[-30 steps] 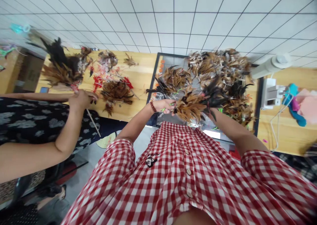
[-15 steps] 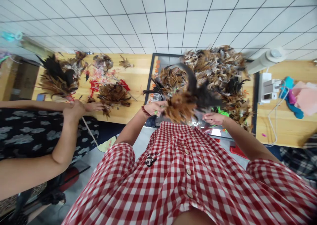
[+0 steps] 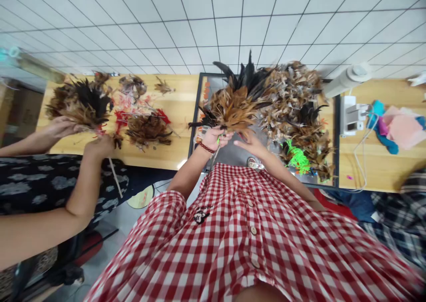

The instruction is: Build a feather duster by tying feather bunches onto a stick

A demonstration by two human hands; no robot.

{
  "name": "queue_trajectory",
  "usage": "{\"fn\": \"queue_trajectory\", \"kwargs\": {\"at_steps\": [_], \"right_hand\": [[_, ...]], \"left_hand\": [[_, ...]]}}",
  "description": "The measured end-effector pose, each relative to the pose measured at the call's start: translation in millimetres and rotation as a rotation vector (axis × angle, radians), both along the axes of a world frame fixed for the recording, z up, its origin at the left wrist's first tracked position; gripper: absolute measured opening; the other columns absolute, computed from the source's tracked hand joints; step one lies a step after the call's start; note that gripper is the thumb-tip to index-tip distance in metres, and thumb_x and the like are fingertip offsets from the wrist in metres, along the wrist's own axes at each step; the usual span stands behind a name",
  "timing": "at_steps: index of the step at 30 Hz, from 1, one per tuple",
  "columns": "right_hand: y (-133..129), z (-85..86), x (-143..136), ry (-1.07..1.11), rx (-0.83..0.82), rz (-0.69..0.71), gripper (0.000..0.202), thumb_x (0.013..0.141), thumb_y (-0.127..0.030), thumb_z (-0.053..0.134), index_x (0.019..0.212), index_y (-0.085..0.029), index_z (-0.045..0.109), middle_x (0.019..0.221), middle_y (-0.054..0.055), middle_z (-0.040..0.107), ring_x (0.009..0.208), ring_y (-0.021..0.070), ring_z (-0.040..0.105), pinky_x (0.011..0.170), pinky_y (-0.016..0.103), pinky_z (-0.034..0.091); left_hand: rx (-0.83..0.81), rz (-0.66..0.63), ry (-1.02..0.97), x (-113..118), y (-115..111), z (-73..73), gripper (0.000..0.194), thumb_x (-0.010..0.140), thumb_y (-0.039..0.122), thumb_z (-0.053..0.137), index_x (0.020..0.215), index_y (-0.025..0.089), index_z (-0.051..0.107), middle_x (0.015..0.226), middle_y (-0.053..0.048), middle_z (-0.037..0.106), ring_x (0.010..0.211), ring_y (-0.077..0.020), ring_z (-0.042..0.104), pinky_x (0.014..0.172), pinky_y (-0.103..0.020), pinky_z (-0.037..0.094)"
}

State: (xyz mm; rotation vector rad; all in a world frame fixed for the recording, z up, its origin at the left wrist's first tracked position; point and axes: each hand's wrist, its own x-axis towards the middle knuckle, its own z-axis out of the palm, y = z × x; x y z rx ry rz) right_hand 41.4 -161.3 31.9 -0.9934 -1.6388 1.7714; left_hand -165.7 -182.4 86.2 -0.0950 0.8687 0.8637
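Observation:
My left hand (image 3: 214, 139), with a beaded bracelet at its wrist, is closed around the base of a bunch of feathers (image 3: 236, 107). Brown feathers fan out low in the bunch and long black ones stand at its top. A bit of bright green cord shows at the fingers, and something thin like a stick runs down below the hand. Just under the feathers on the right, my right hand (image 3: 252, 145) has its fingers stretched out, holding nothing I can see. Whether its thumb touches the lowest feathers I cannot tell.
A dark-framed glass panel (image 3: 337, 147) carries a large feather heap (image 3: 286, 89) and a green cord tangle (image 3: 297, 158). Rightward stand a white bottle (image 3: 348, 81) and a charger (image 3: 353, 115). At left, a co-worker's hands (image 3: 100, 147) hold a feathered stick (image 3: 115, 178).
The feather bunch has swung upright, black feathers now pointing to the wall. My right hand has moved left, close beneath it, uncovering the green cord. The co-worker's far hand has shifted left.

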Motion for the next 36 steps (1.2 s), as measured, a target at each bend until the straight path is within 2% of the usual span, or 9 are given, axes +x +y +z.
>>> {"fn": "queue_trajectory", "kwargs": {"at_steps": [2,4,6,11,16,21,28,31,36], "right_hand": [[-2.9,-1.0,-30.5,0.155,-0.256,-0.015,0.055,0.064,-0.062,0.085,0.098,-0.024,0.068,0.076,0.000,0.064,0.071,0.0164,0.061,0.060,0.027,0.051],[-7.9,-3.5,-40.3,0.209,-0.508,-0.107,0.048,0.066,-0.060,0.084,0.088,-0.022,0.063,0.053,-0.009,0.040,0.046,0.0080,0.035,0.042,0.021,0.030],[-9.6,-5.4,-39.0,0.206,-0.652,-0.257,0.039,0.071,-0.052,0.081,0.083,-0.022,0.059,0.048,-0.013,0.026,0.041,0.0055,0.018,0.039,0.019,0.017],[-0.5,-4.1,-43.6,0.165,-0.720,-0.471,0.033,0.071,-0.030,0.077,0.073,-0.023,0.045,0.047,-0.013,0.027,0.040,0.0052,0.018,0.038,0.018,0.015],[-8.1,-4.3,-51.4,0.135,-0.694,-0.284,0.029,0.071,-0.039,0.080,0.077,-0.021,0.058,0.045,-0.012,0.026,0.041,0.0056,0.018,0.038,0.020,0.015],[-12.3,-15.8,-41.7,0.052,-0.668,-0.317,0.025,0.072,-0.038,0.078,0.076,-0.021,0.060,0.045,-0.011,0.029,0.040,0.0063,0.020,0.039,0.022,0.018],[0.0,-54.0,-27.8,-0.193,-0.624,-0.172,0.025,0.071,-0.037,0.080,0.074,-0.020,0.062,0.047,-0.010,0.033,0.042,0.0064,0.024,0.041,0.022,0.018],[27.8,-70.9,-19.5,-0.436,-0.457,-0.060,0.021,0.076,-0.036,0.076,0.074,-0.019,0.066,0.056,-0.003,0.053,0.051,0.0098,0.043,0.049,0.023,0.033],[83.1,-91.0,-24.1,-0.918,-0.018,-0.216,0.028,0.085,-0.045,0.069,0.083,-0.018,0.074,0.093,0.012,0.076,0.099,0.0262,0.068,0.082,0.031,0.048]], "left_hand": [[0.032,-0.004,0.000,1.7,1.1,-1.9,0.018,0.093,0.016,0.048,0.075,0.017,0.047,0.059,0.002,0.038,0.039,-0.0041,0.023,0.033,-0.015,0.016],[0.074,0.010,0.012,-4.9,-0.8,-6.2,0.022,0.091,0.018,0.055,0.072,0.017,0.045,0.061,0.003,0.039,0.039,-0.0022,0.023,0.034,-0.013,0.016],[0.109,0.018,0.084,-14.0,-5.5,-13.0,0.025,0.086,0.015,0.066,0.071,0.016,0.045,0.060,0.005,0.040,0.040,-0.0008,0.025,0.035,-0.012,0.015],[0.107,-0.004,0.424,-18.7,-12.9,-28.2,0.038,0.068,0.001,0.083,0.067,0.015,0.047,0.054,0.008,0.041,0.039,0.0010,0.029,0.037,-0.011,0.013],[0.059,0.226,0.305,-23.2,1.6,-22.7,0.035,0.089,0.022,0.074,0.071,0.016,0.045,0.059,0.006,0.045,0.038,0.0023,0.023,0.036,-0.010,0.013],[-0.050,0.279,0.120,-49.9,-0.8,-16.9,0.039,0.100,0.038,0.059,0.071,0.016,0.045,0.059,0.006,0.038,0.038,0.0002,0.023,0.033,-0.011,0.015],[-0.040,0.200,0.104,-51.3,-19.9,-25.8,0.030,0.097,0.019,0.059,0.072,0.016,0.043,0.066,0.003,0.045,0.041,-0.0004,0.031,0.035,-0.009,0.019],[-0.090,0.173,0.202,-43.1,-21.6,-32.8,0.029,0.098,0.019,0.057,0.072,0.016,0.043,0.063,0.003,0.045,0.039,0.0001,0.027,0.035,-0.010,0.016],[-0.127,0.305,0.511,-19.4,-14.3,-45.7,0.027,0.097,0.021,0.061,0.074,0.016,0.047,0.057,0.005,0.048,0.037,0.0008,0.028,0.037,-0.010,0.013]]}}
